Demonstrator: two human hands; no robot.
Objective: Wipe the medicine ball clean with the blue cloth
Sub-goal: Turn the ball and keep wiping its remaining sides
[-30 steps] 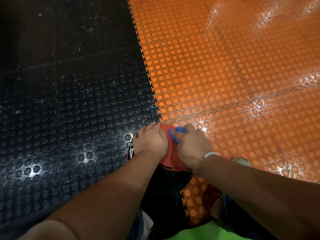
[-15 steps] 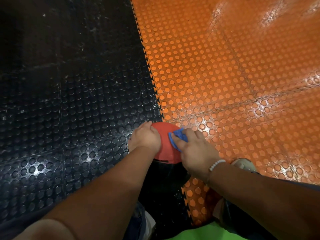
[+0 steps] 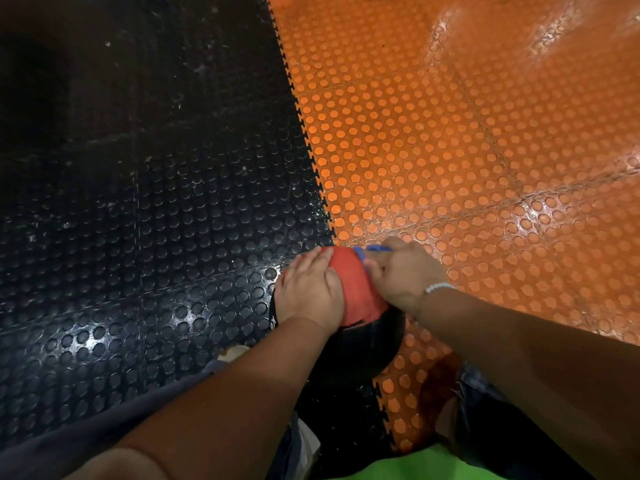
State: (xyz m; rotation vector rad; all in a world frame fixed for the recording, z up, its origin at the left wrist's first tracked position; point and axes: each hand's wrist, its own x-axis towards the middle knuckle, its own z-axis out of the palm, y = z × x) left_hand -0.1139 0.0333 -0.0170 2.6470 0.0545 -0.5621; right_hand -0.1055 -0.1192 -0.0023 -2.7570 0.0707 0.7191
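The medicine ball (image 3: 356,289), red on top and black below, sits on the studded floor where the black and orange mats meet. My left hand (image 3: 308,289) lies flat on the ball's left side, fingers straight. My right hand (image 3: 403,271) is on the ball's far right side and holds the blue cloth (image 3: 370,250) against it. Only a small blue edge of the cloth shows past my fingers; the rest is hidden under the hand.
Black studded mat (image 3: 156,202) covers the left, orange studded mat (image 3: 467,150) the right, joined by a toothed seam. My knees and dark trousers (image 3: 485,410) flank the ball at the bottom, with a green garment (image 3: 415,462) below.
My right hand slid with the cloth from the ball's top toward its far right side. The left hand stayed on the left side, and more red surface shows between the hands.
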